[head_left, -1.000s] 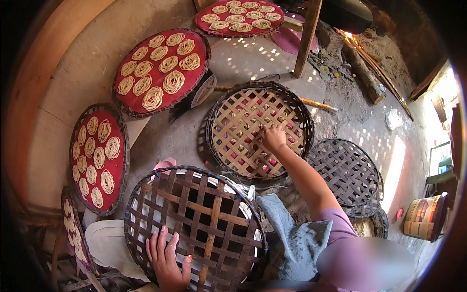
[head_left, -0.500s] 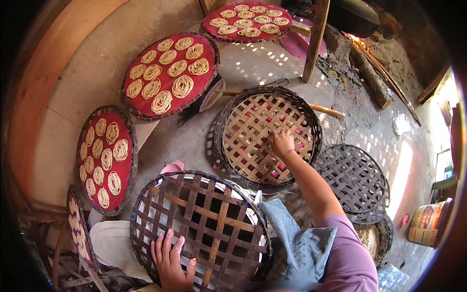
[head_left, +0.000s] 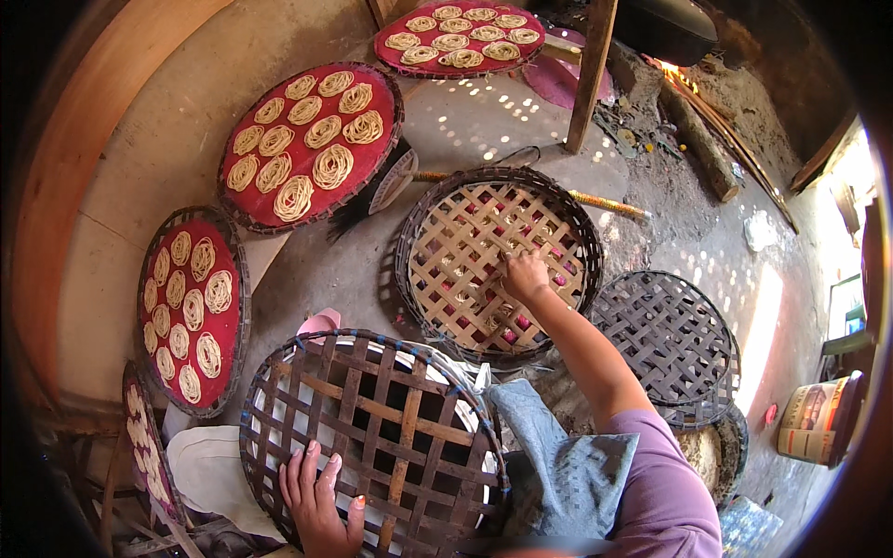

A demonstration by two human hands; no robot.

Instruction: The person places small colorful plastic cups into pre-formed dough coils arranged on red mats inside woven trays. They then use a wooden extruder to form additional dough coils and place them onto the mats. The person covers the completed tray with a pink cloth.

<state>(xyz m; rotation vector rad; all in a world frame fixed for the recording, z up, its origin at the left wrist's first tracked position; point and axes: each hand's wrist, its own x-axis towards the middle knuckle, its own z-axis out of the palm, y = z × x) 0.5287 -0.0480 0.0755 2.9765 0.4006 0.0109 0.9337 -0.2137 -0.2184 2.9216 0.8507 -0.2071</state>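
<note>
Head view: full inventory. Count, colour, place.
Red trays: 4, red, left and top
Noodle nests: many, pale, on red trays
Far lattice tray: 1, tan, centre
Near lattice tray: 1, brown, lower middle
Woven tray: 1 or more, grey, right
Cloth: 1, blue, lower middle
Stick: 1, orange, upper middle
Bucket: 1, cream, right
Pot: 1, black, top right
Log: 1, grey, upper right
Sleeve: 1, purple, lower right
Left hand: 1, on near lattice tray
Right hand: 1, at far lattice tray
</note>
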